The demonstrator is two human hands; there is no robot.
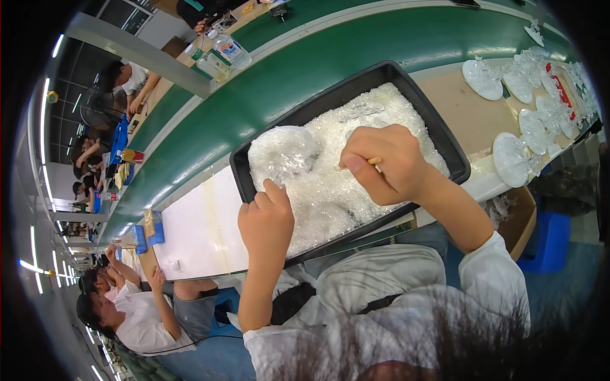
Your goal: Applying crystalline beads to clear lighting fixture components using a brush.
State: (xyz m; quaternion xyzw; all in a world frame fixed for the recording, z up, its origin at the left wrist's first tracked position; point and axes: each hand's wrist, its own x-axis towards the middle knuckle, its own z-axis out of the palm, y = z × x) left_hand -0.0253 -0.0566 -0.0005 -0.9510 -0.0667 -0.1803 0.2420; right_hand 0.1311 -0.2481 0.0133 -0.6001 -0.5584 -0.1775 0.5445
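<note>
In front of me stands a black tray (459, 173) filled with glittering clear granules (394, 108). At its left side is a round clear disc (279, 143), with a shiny transparent part on top and granules around it. My left hand (265, 219) is closed at the disc's near edge, the index fingertip against it; the other fingertips are hidden. Over the middle of the tray, my right hand (391, 164) is closed round a thin wooden stick (373, 160). Only a short piece of the stick shows, and its lower end is hidden by the hand.
Several clear discs with spiky parts (483, 79) stand on the board at right, beside a red-edged box (562, 89). A green conveyor belt (286, 82) runs behind the tray, with bottles (229, 51) beyond. A white board (203, 222) lies left. A co-worker (140, 311) sits at left.
</note>
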